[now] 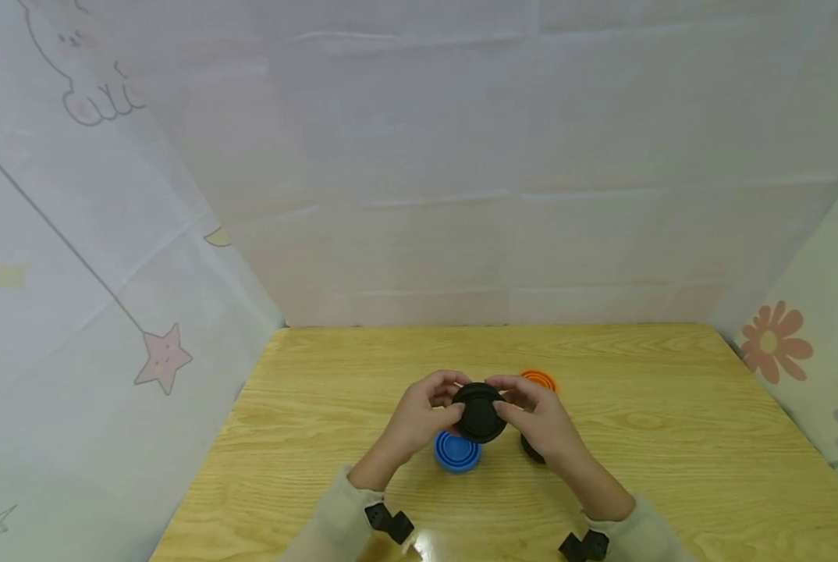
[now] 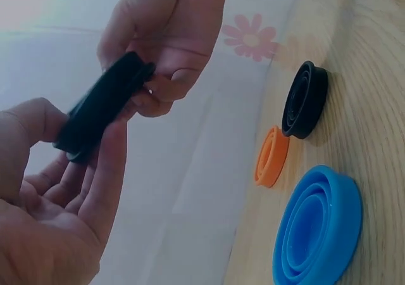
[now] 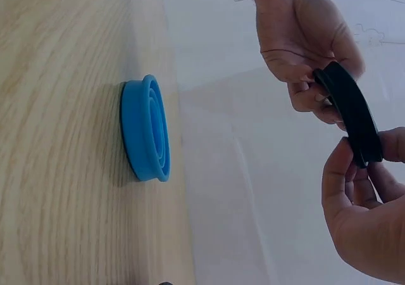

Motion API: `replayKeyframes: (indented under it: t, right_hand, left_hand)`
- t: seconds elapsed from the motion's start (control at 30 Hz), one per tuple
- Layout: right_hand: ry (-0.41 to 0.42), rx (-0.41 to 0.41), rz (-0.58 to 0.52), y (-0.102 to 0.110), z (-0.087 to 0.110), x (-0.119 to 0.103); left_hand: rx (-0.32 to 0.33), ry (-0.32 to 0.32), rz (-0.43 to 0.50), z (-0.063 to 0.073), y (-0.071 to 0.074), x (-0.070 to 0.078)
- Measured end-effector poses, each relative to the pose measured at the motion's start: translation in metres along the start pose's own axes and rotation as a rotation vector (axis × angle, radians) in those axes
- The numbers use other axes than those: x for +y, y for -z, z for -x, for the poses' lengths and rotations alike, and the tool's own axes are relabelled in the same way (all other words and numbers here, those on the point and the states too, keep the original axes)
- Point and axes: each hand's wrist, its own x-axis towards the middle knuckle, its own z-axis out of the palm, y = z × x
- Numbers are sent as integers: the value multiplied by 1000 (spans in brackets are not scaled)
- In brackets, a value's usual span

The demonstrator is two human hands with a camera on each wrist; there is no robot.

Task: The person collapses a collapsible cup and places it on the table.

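Both hands hold a round black collapsible cup (image 1: 479, 414), folded flat, above the table. My left hand (image 1: 419, 414) pinches one side of it between thumb and fingers. On the opposite side, my right hand (image 1: 544, 425) pinches the rim the same way. Seen edge-on in the left wrist view, the cup is a thick tilted disc. Below it lies a blue collapsed cup (image 1: 456, 459) with concentric rings. A second black collapsed cup (image 2: 305, 99) rests on the table, mostly hidden under my right hand in the head view. Behind that hand is an orange collapsed cup (image 1: 541, 379).
The light wood-grain table (image 1: 307, 437) carries the cups near its middle. A pale cloth (image 1: 419, 172) with printed figures hangs behind the table and along both sides. Each sleeve cuff has a small black device (image 1: 388, 521) on it.
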Motion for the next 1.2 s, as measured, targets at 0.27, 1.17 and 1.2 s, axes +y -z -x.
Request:
replayKeyframes:
  t: [0.27,1.17,1.2]
  right_hand:
    - [-30,-62,-87,7,2,-5]
    - [-138,-37,-116,4,-4,-1]
    - [-152,-34,-128,4,-5,-1]
  left_hand:
    - [-122,49,161,1,12,-3]
    - [-107,59,72,3,10,-3]
    - [-98,48,56,4,10,-3]
